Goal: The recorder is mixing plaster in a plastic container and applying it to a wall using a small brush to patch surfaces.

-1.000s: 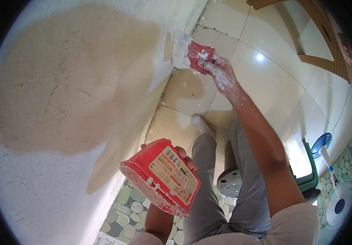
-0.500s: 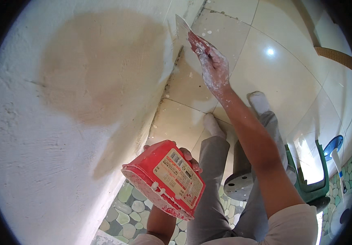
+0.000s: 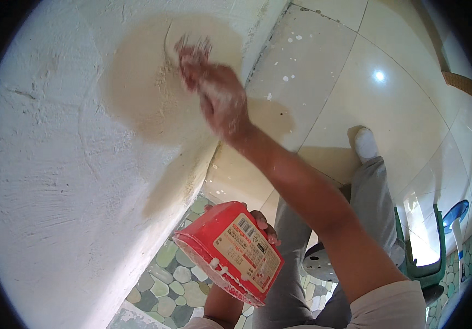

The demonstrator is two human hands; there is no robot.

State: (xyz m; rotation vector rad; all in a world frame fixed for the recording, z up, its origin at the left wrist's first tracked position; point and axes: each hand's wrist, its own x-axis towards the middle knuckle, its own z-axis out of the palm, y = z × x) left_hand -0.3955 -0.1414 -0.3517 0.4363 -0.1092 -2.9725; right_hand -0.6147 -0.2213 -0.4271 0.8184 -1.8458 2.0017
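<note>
My left hand (image 3: 264, 223) is wrapped round a red plastic tub (image 3: 231, 226), held tilted low in front of me. White paste is smeared along the tub's edge, and a cream label covers its side. My right hand (image 3: 224, 101), spotted with white, grips a putty knife (image 3: 193, 59) against or very near the white wall (image 3: 44, 164). Motion blurs the knife, so its contact with the wall is hard to make out. Rough strokes and ridges mark the wall's surface around it.
Cream floor tiles (image 3: 389, 109) with white drips meet the wall's base. My foot (image 3: 366, 143) rests on them. A round grey stool (image 3: 319, 264) is between my legs; a green plastic stool (image 3: 439, 247) and a blue rounded object (image 3: 456, 216) stand right. Pebble-patterned flooring (image 3: 178, 285) lies below.
My right hand has swung left from above the floor tiles onto the wall area, carrying the putty knife. The tub has stayed in my left hand, shifting slightly in view.
</note>
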